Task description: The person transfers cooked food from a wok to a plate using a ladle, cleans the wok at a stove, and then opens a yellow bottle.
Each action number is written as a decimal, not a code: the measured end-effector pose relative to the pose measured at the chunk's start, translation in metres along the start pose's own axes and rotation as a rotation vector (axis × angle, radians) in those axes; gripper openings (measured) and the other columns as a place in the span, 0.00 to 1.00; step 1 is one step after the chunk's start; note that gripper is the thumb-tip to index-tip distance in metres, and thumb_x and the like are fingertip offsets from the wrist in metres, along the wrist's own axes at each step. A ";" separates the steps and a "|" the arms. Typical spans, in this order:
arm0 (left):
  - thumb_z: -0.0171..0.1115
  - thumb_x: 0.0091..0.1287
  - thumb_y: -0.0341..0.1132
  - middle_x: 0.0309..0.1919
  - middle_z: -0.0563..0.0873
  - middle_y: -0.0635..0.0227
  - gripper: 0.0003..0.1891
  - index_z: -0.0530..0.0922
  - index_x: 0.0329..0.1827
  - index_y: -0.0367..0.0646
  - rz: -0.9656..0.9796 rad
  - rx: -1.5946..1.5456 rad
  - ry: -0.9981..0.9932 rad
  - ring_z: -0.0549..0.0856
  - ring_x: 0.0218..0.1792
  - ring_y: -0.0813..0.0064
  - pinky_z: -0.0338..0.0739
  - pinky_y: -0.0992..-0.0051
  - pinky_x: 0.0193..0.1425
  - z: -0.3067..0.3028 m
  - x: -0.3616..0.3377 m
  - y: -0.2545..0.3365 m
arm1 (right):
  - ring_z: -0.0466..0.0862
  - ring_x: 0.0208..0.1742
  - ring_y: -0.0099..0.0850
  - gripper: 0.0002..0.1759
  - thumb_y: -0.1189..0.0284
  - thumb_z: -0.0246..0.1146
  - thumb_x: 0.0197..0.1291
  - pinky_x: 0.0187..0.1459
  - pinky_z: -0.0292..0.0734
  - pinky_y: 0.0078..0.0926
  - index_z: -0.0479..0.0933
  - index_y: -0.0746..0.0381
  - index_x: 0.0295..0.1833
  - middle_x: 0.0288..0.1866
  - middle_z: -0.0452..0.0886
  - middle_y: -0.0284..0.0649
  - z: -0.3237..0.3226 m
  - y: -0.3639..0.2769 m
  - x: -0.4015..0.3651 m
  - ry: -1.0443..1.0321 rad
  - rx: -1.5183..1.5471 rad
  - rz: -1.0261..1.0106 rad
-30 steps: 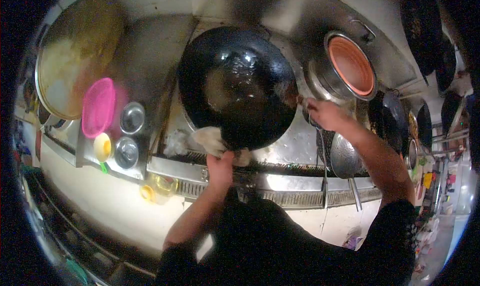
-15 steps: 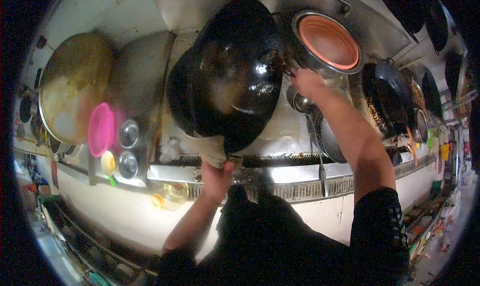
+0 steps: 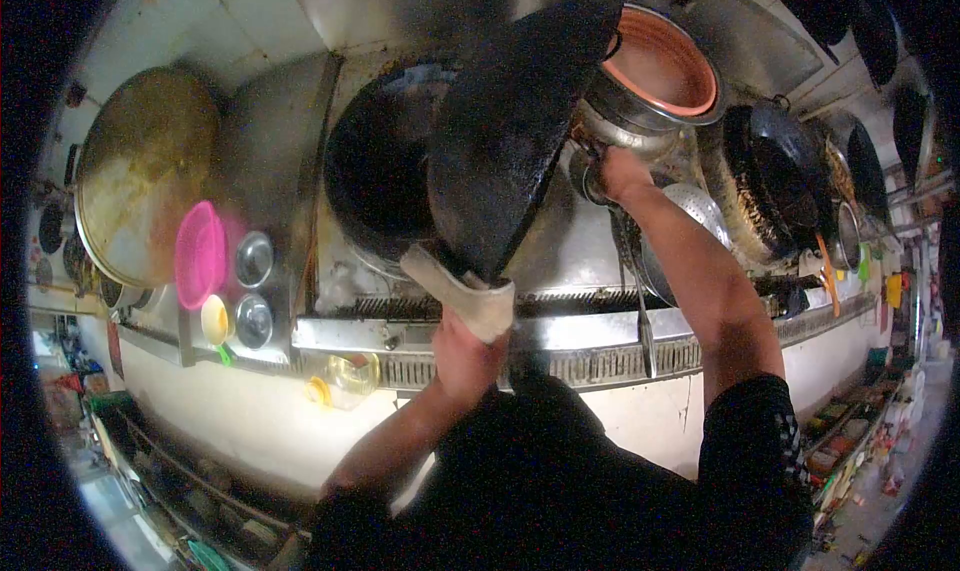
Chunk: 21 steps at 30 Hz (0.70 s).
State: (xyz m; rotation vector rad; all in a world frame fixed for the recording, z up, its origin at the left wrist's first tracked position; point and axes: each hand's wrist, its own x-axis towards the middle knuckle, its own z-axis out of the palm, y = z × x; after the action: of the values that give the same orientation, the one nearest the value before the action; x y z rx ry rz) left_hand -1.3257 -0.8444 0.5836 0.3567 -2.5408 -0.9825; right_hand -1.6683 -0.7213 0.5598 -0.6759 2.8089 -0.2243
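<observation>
A black wok (image 3: 510,131) is lifted and tipped steeply on its side, its upper rim over the orange basin (image 3: 665,56) in a steel pot. My left hand (image 3: 468,356) is closed round a pale folded cloth (image 3: 465,296) at the wok's lower edge, gripping the wok through it. My right hand (image 3: 625,174) is closed just right of the wok, beside the steel pot (image 3: 630,136). Something dark shows at its fingertips, too small to name. Behind the wok, a dark round wok-shaped opening (image 3: 375,171) is partly hidden.
A perforated skimmer (image 3: 700,216) lies under my right forearm. More blackened woks (image 3: 785,176) stand at the right. On the left are a large round lid (image 3: 150,181), a pink basket (image 3: 201,256) and steel bowls (image 3: 254,259). A jar (image 3: 352,379) sits below the stove edge.
The wok has turned from showing its glossy inside to standing on edge, shifting right towards the orange basin. My left hand moved right with the cloth; my right hand moved slightly right.
</observation>
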 end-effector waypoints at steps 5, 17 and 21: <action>0.67 0.50 0.30 0.50 0.76 0.47 0.26 0.73 0.55 0.36 -0.192 -0.126 0.030 0.80 0.47 0.46 0.79 0.59 0.47 0.002 -0.014 -0.011 | 0.82 0.46 0.52 0.17 0.63 0.58 0.61 0.47 0.77 0.46 0.79 0.66 0.43 0.41 0.82 0.57 0.002 -0.003 -0.003 0.024 -0.046 -0.065; 0.57 0.63 0.26 0.40 0.76 0.67 0.13 0.69 0.50 0.41 -0.839 -1.024 0.503 0.77 0.39 0.74 0.76 0.74 0.41 -0.046 0.018 -0.147 | 0.82 0.30 0.54 0.26 0.57 0.51 0.66 0.33 0.77 0.53 0.64 0.55 0.67 0.29 0.81 0.55 0.125 -0.005 -0.130 -0.032 -0.024 0.099; 0.59 0.60 0.26 0.42 0.77 0.69 0.17 0.68 0.51 0.47 -0.927 -1.176 0.376 0.79 0.40 0.72 0.78 0.72 0.38 -0.026 0.012 -0.227 | 0.82 0.33 0.52 0.31 0.57 0.47 0.68 0.35 0.78 0.50 0.57 0.64 0.70 0.33 0.82 0.52 0.200 -0.049 -0.167 -0.298 0.127 0.203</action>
State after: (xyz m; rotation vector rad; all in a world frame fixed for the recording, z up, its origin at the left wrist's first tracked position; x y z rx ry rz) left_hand -1.3040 -1.0273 0.4488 1.1827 -1.0450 -2.2001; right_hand -1.4493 -0.7053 0.4117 -0.3585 2.5291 -0.2395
